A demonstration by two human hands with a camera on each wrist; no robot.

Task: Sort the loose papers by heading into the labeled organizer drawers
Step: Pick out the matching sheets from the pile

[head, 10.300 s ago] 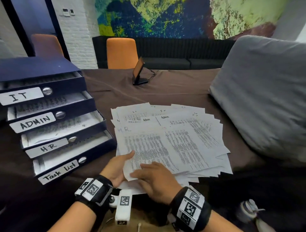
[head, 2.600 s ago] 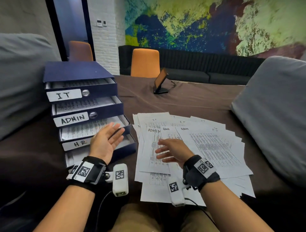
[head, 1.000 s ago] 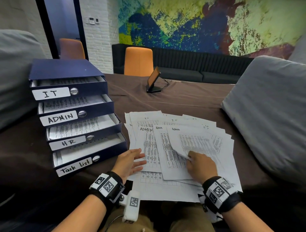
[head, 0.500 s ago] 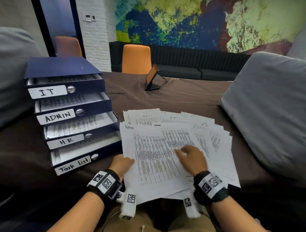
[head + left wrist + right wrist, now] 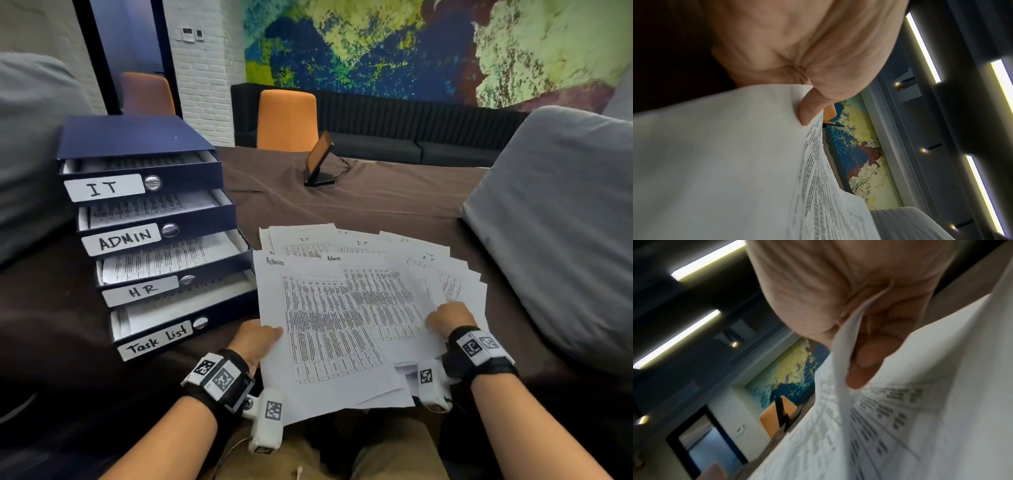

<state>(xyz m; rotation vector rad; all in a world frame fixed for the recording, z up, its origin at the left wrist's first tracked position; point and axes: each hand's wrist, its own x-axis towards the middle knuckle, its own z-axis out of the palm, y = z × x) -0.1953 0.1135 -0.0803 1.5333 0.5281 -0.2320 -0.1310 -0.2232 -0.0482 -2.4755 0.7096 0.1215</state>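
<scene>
White Admin sheet (image 5: 329, 329), newly lifted lower centre, pinched by left hand (image 5: 255, 339) and right hand (image 5: 448, 318); ADMIN drawer (image 5: 161, 219) next.

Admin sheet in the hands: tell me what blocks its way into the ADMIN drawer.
Nothing visible does. The left hand and right hand hold the Admin sheet just right of the organizer, and the ADMIN drawer stands pulled out with only printed papers lying flat inside it.
</scene>
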